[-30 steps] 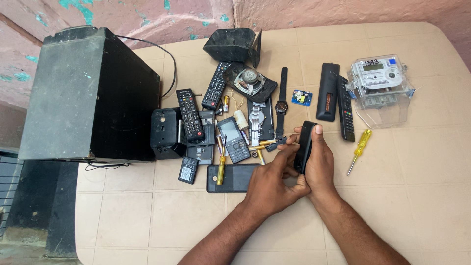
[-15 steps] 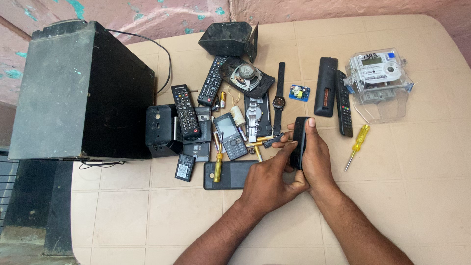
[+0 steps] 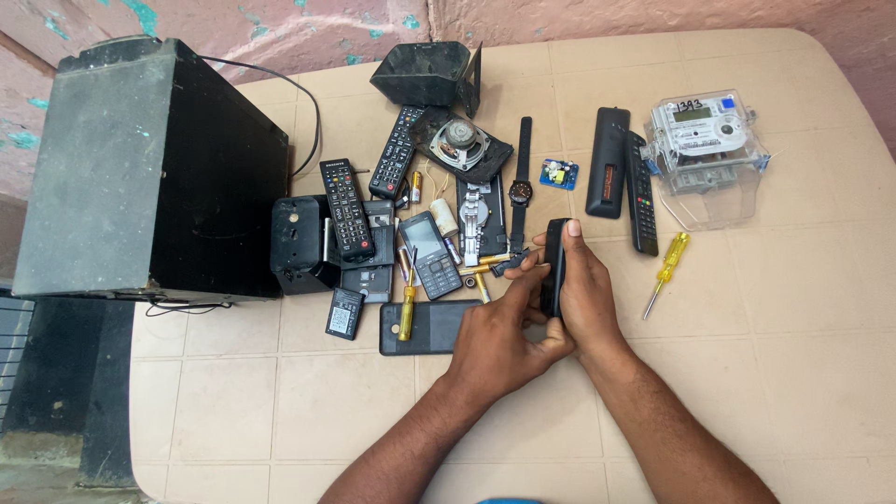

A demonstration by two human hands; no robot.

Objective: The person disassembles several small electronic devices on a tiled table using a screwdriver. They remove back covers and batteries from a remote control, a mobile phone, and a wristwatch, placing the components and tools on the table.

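Head view, held thing: a slim black remote (image 3: 554, 263) is held on edge at the middle of the frame, just above the counter (image 3: 793, 373).
Head view, right hand: the right hand (image 3: 588, 294) is closed around the remote from the right, with the forefinger laid over its upper end.
Head view, left hand: the left hand (image 3: 499, 331) is closed against the remote's lower left side, thumb pressed at its base; what the fingertips do on the hidden face cannot be told.
Head view, risk of slipping: the remote is gripped by its narrow edges only, so a hard push by the thumb is judged likely to make it twist out and drop.
Head view, risk to loose parts: small batteries (image 3: 483, 265) and a yellow-handled screwdriver (image 3: 407, 308) lie just left of the hands; a dropped remote or a sweeping wrist could scatter them, and the round batteries could be sent rolling.
Head view, risk to neighbours: a dark phone (image 3: 422, 328) lies flat under the left forearm's reach and could be knocked or scratched.
Head view, further off: a clear electricity meter (image 3: 707, 140) at upper right and a second yellow screwdriver (image 3: 665, 269) to the right are well apart, so little danger is judged there.
Head view, far left: a large black speaker box (image 3: 140, 168) stands well apart from the hands.
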